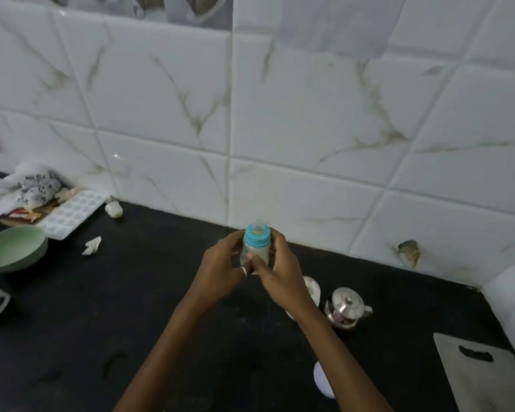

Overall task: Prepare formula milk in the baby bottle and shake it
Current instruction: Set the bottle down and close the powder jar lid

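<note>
A small baby bottle (257, 243) with a teal collar and clear teat is held upright above the black counter (131, 307), near the tiled wall. Pale milky liquid shows inside it. My left hand (220, 269), with a ring on one finger, grips its left side and base. My right hand (277, 266) wraps round its right side, thumb across the front. The bottle's lower part is hidden by my fingers.
A steel lidded pot (347, 307) and a white container (311, 289) stand just right of my right wrist. A green bowl (14, 248), ice tray (72, 214) and cloths lie at the left. A white cutting board (485, 373) sits at the lower right, a white lid (323, 383) under my forearm.
</note>
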### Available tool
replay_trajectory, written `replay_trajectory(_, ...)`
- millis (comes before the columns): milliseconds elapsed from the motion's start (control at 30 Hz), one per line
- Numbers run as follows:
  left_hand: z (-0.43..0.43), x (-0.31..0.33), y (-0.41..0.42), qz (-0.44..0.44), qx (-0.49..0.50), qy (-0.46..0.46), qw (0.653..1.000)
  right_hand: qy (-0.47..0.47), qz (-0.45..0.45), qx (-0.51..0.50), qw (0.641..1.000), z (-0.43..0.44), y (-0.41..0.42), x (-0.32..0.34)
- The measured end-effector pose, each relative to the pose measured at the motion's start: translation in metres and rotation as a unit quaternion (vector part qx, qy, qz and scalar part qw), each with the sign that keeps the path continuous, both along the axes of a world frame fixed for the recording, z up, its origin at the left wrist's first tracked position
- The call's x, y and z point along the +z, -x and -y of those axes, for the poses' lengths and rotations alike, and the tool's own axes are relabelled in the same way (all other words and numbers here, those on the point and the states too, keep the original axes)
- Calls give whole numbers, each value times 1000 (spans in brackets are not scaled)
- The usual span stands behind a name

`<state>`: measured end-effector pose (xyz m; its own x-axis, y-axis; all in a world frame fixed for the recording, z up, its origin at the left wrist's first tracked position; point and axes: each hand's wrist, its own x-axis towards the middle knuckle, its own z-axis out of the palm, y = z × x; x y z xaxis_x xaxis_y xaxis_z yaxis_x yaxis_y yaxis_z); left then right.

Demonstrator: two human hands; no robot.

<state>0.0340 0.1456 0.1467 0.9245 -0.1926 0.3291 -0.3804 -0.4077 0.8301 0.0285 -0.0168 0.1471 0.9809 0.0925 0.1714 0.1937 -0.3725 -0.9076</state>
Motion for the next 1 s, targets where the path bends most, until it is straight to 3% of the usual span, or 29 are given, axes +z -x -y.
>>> replay_trajectory(533, -4, -140, -23, -118, -25, -34, 992, 64, -89, -27, 994, -14, -12, -139)
replay_trajectory(1000, -7, -183, -49, -164, -24, -62, 984, 88, -104, -44, 990, -23, -35, -175)
